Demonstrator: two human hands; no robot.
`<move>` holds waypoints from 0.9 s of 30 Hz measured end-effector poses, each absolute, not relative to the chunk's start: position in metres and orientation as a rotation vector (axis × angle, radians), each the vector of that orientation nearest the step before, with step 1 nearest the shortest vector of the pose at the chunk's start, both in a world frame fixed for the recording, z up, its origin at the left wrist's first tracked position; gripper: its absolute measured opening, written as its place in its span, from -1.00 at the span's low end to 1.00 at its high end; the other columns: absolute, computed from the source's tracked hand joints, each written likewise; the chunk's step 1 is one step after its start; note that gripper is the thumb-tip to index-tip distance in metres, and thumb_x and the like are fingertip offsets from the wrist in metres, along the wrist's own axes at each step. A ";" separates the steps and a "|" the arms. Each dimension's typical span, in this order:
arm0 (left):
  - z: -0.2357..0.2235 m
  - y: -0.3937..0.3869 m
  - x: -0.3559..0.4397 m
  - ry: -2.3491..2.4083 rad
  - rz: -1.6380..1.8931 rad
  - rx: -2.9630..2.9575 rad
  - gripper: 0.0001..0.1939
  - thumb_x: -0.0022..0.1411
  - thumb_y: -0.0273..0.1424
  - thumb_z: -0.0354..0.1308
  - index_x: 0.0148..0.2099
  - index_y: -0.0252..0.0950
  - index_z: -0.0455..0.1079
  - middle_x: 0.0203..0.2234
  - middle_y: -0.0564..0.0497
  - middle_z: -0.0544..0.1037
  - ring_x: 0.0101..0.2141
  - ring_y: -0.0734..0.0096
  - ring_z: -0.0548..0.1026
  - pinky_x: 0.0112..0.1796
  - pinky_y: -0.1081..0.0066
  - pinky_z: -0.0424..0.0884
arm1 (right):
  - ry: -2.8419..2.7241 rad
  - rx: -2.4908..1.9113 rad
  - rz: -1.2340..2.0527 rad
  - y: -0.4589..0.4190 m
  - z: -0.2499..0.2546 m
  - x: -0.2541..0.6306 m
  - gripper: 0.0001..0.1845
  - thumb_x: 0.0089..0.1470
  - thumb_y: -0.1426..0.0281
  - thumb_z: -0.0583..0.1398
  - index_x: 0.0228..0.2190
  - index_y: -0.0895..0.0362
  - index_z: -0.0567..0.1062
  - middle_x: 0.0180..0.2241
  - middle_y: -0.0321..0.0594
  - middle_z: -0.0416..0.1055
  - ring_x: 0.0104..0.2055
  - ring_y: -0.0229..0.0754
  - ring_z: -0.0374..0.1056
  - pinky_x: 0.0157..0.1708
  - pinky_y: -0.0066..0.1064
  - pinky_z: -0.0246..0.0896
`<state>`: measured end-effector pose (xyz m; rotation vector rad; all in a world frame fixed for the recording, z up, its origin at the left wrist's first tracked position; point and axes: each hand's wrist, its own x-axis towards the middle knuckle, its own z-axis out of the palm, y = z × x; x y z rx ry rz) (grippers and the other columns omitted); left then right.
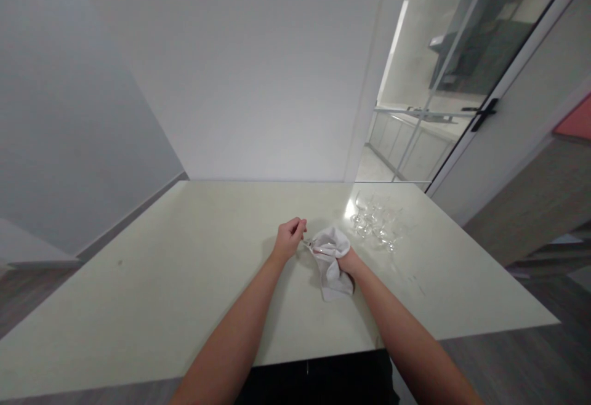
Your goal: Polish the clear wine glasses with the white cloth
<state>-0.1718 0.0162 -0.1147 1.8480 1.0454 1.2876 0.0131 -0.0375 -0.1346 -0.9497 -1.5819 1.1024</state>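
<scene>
My left hand (290, 237) is closed in a pinch at the stem end of a clear wine glass (308, 244), which lies tilted sideways above the table. The bowl of the glass points toward a white cloth (330, 263) and is partly covered by it. My right hand (347, 262) is wrapped in this cloth, closed on it around the bowl; its fingers are mostly hidden by the folds. A corner of the cloth hangs down toward me. Several clear stemmed glasses (376, 223) are grouped on the table to the right, beyond my right hand.
A pale glossy table (138, 306) reaches across in front of me to the white wall (258, 72). At the back right is a glass-paned door (438, 79) with a black handle (484, 113). Wooden shelving (535, 202) stands past the table's right edge.
</scene>
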 end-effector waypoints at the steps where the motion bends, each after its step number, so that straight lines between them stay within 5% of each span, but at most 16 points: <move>1: -0.115 0.017 -0.171 1.035 1.246 1.809 -0.57 0.32 -0.09 -0.02 -0.46 -0.28 0.35 -0.72 0.14 0.29 -0.66 0.51 0.26 -0.55 0.47 0.19 | -1.601 -0.941 1.093 -0.038 -0.132 0.013 -0.64 -0.16 0.09 0.38 -0.40 0.11 0.59 -0.45 -0.22 0.55 -0.27 -0.07 0.48 -0.08 -0.19 0.39; 7: -0.113 0.013 -0.171 0.998 1.345 1.910 -0.58 0.33 -0.13 -0.03 -0.48 -0.27 0.34 -0.69 0.10 0.32 -0.61 0.49 0.31 -0.52 0.45 0.20 | -1.525 -1.046 0.955 -0.042 -0.125 0.010 -0.67 -0.09 0.12 0.34 -0.53 0.14 0.52 -0.50 -0.23 0.49 -0.35 -0.13 0.40 -0.18 -0.27 0.35; 12: -0.110 0.007 -0.175 0.964 1.607 2.114 -0.60 0.34 -0.21 -0.03 -0.52 -0.26 0.28 -0.65 0.05 0.34 -0.57 0.46 0.32 -0.46 0.41 0.21 | -1.151 -1.103 1.168 -0.042 -0.131 0.006 -0.66 -0.08 0.13 0.34 -0.47 0.15 0.48 -0.50 -0.23 0.47 -0.45 -0.13 0.39 -0.39 -0.28 0.34; 19: -0.114 0.009 -0.174 0.995 1.552 2.120 -0.58 0.37 -0.23 -0.06 -0.53 -0.26 0.29 -0.66 0.05 0.36 -0.57 0.45 0.32 -0.47 0.41 0.21 | -1.231 -1.009 1.226 -0.037 -0.144 0.008 -0.61 -0.23 0.16 0.43 -0.37 0.12 0.55 -0.44 -0.24 0.54 -0.29 -0.09 0.48 -0.19 -0.22 0.42; 27: -0.111 0.008 -0.171 1.022 1.448 2.055 -0.54 0.36 -0.15 -0.07 -0.53 -0.25 0.30 -0.67 0.05 0.36 -0.57 0.45 0.34 -0.47 0.42 0.22 | -1.287 -0.910 1.271 -0.043 -0.136 0.011 -0.44 -0.30 0.14 0.46 -0.22 0.13 0.57 -0.33 -0.18 0.58 -0.22 -0.07 0.51 -0.19 -0.24 0.46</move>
